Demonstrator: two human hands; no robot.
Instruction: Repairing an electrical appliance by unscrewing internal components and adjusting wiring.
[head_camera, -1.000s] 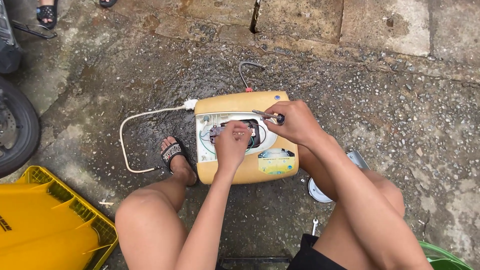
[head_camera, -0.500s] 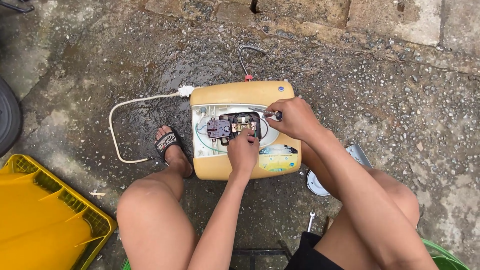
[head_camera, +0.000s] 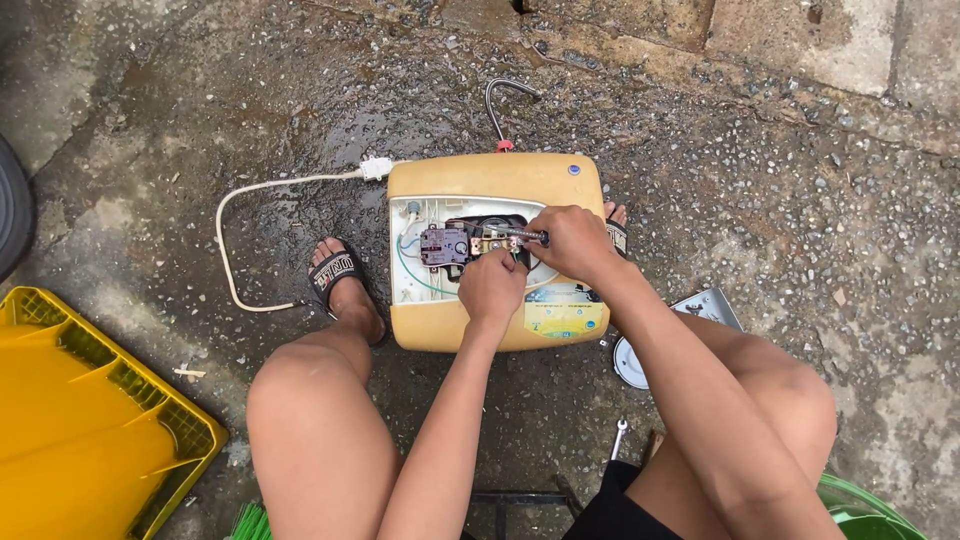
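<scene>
Down on the wet concrete ground, a yellow electric water heater lies on its back between the person's feet, its front cover off so that a white inner panel, green wiring and a dark thermostat block show. A white power cord loops away to its left, and a bent metal pipe sticks out at its top edge.

Compared with half a second ago, the view has shifted slightly, so the heater sits lower in the frame, and the left hand has moved a little further from the thermostat block.

The left hand rests curled on the opened panel just below the block. The right hand is closed around a screwdriver, whose shaft points left into the block. A yellow plastic crate stands well apart at lower left.
</scene>
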